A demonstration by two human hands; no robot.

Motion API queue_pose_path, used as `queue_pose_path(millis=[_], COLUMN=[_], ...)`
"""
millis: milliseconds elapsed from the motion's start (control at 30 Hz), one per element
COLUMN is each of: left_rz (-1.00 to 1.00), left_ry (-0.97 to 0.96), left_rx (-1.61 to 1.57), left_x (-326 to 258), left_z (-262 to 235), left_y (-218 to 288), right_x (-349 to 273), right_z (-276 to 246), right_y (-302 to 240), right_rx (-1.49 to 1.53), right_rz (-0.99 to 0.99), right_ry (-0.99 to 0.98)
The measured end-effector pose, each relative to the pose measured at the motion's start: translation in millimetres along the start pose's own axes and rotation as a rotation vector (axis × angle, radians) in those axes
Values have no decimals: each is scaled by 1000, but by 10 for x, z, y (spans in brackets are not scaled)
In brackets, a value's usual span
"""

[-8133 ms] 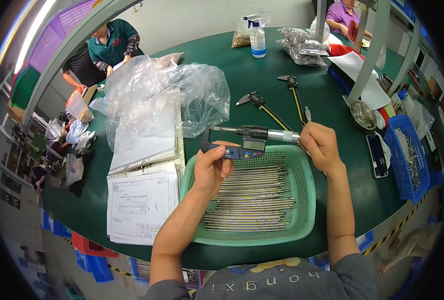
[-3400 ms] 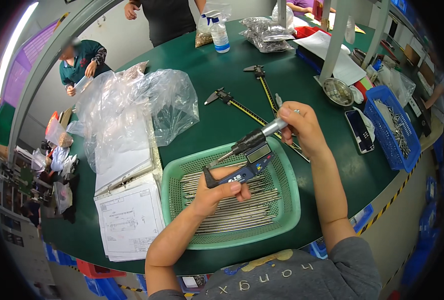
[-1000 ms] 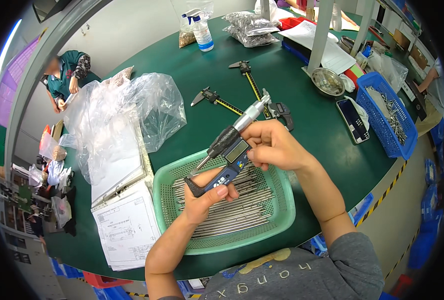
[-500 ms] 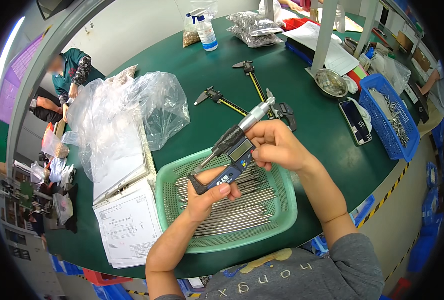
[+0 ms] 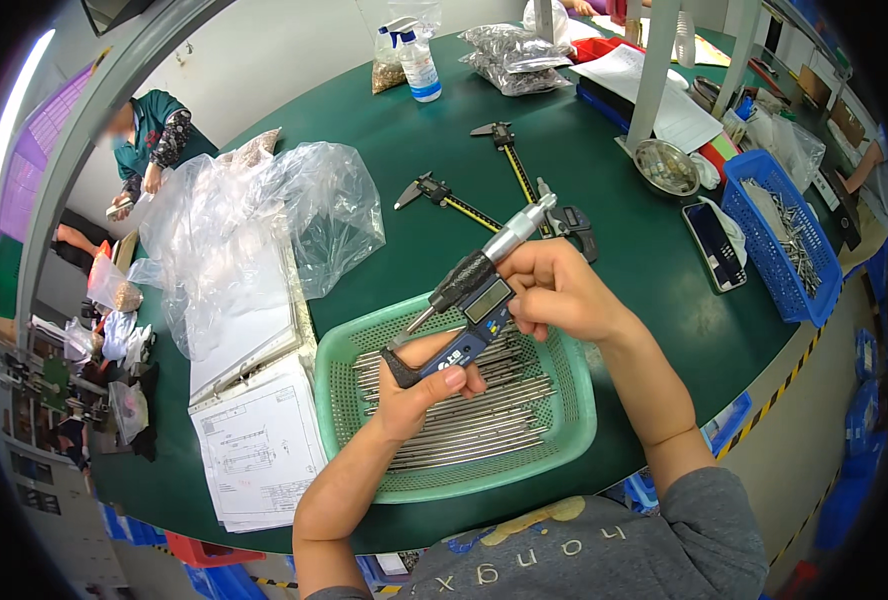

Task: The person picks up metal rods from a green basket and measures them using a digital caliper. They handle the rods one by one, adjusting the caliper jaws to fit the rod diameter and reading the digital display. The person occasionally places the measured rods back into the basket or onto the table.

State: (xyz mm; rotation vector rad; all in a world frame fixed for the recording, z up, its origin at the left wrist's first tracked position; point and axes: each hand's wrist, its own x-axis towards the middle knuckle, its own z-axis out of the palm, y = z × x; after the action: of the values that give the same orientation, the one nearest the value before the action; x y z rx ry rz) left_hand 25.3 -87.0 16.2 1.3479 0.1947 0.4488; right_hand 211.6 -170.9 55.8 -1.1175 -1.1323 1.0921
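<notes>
Just above the lower middle of the frame, the left hand point(image 5: 424, 395) is closed around the frame of a digital micrometer point(image 5: 487, 300), its thumb pressed on the near side. The right hand point(image 5: 564, 290) has curled fingers, thumb beside the display; I cannot tell whether it pinches there. The micrometer slants from lower left to upper right; eight seconds ago it lay level, with the right hand out at its thimble end. Beneath it, a green basket point(image 5: 584, 400) holds thin metal rods point(image 5: 474, 420). Left of the basket lies a drawing sheet point(image 5: 254, 450). Beyond the hands, two calipers point(image 5: 451, 200) point(image 5: 509, 160) rest near the centre, and a phone point(image 5: 714, 245) lies at right beside a blue basket point(image 5: 822, 305). Farther off, a spray bottle point(image 5: 422, 72) stands at top centre; the person standing behind it about three seconds ago is gone. A co-worker in green point(image 5: 159, 130) remains at upper left.
</notes>
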Motion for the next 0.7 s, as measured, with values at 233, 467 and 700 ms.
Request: queue_pose_path(millis=[233,467,700], left_rz=[-15,-41,-52], left_ry=[-18,-25,-7], left_rx=[-76,-177,-172], left_x=[-20,-40,-58], left_z=[-6,-21,14], left_y=[30,25,52], right_x=[28,77,39], right_z=[-24,-151,-338], right_y=[21,40,25], right_rx=[104,107,-2], right_rz=[-49,-285,-228], right_ry=[262,311,197])
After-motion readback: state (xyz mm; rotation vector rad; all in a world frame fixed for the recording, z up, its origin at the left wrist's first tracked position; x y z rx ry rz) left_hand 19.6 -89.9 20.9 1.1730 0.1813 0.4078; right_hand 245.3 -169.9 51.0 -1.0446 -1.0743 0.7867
